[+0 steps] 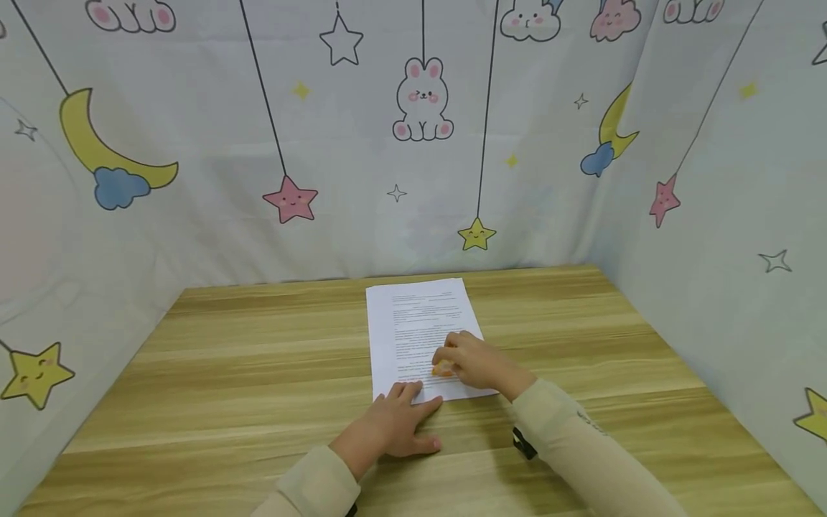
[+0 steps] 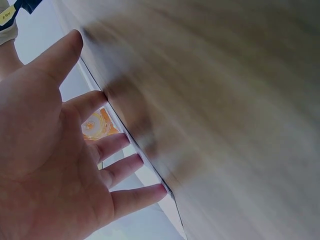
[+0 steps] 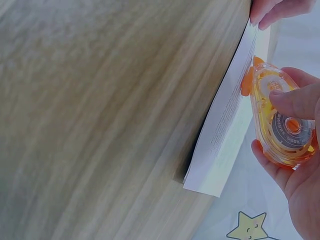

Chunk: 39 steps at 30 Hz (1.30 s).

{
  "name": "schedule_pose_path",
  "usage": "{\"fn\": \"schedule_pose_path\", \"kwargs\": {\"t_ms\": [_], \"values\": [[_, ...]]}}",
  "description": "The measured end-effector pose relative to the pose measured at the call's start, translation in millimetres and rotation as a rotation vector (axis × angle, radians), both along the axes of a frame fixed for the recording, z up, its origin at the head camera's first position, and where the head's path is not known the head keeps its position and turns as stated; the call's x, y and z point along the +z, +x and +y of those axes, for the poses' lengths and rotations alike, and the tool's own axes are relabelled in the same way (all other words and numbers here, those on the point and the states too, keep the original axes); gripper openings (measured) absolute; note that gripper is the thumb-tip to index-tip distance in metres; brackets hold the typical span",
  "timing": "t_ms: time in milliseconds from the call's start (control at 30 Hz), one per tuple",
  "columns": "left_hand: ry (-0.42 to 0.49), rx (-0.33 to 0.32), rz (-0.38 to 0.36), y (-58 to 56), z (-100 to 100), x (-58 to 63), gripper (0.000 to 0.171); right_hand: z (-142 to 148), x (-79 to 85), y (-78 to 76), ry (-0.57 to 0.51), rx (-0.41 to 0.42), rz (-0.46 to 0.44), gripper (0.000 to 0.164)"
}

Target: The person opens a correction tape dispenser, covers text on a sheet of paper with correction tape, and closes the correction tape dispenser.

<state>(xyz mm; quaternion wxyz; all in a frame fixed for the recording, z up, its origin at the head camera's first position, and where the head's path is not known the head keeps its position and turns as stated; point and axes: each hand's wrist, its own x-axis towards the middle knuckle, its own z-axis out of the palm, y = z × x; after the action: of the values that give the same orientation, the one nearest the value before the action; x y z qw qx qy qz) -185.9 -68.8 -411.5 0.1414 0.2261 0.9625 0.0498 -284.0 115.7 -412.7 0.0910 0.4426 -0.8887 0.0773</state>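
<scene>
Printed paper (image 1: 388,337) lies on the wooden table, its near edge toward me. My right hand (image 1: 474,362) grips a correction tape (image 3: 285,120) with a clear orange case, thumb on one side and fingers round the other. The tape's orange tip points down close over the lower lines of text. My left hand (image 1: 397,424) rests with spread fingers, their tips on the paper's near edge and the thumb out to the side over the wood. In the left wrist view the left palm (image 2: 50,140) shows, with nothing held in it.
The wooden table (image 1: 258,345) reaches to a white cloth backdrop (image 1: 362,143) printed with stars, moons and a rabbit, which closes it in at the back and on both sides. A dark strap piece (image 1: 524,444) sits under the right sleeve.
</scene>
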Motion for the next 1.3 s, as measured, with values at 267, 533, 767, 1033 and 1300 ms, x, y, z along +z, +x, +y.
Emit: {"fn": "schedule_pose_path", "kwargs": {"t_ms": [267,533,767,1033,1300], "values": [[0.000,0.007,-0.008,0.4,0.0,1.7,0.067,-2.4,2.4,-0.3,0.019,-0.007,-0.024,0.030],[-0.003,0.000,-0.013,0.5,0.9,3.7,0.068,-8.5,6.9,2.1,0.093,-0.010,-0.016,0.025],[0.002,0.005,-0.015,-0.5,1.4,4.6,0.068,-12.5,9.0,3.5,0.164,0.013,0.036,0.021],[0.003,0.028,-0.054,0.0,3.4,8.9,0.072,-9.2,8.5,2.8,0.209,0.005,0.072,0.025],[-0.003,0.042,-0.070,1.3,2.6,8.0,0.074,-1.1,5.3,0.9,0.192,0.002,0.057,0.023]]}}
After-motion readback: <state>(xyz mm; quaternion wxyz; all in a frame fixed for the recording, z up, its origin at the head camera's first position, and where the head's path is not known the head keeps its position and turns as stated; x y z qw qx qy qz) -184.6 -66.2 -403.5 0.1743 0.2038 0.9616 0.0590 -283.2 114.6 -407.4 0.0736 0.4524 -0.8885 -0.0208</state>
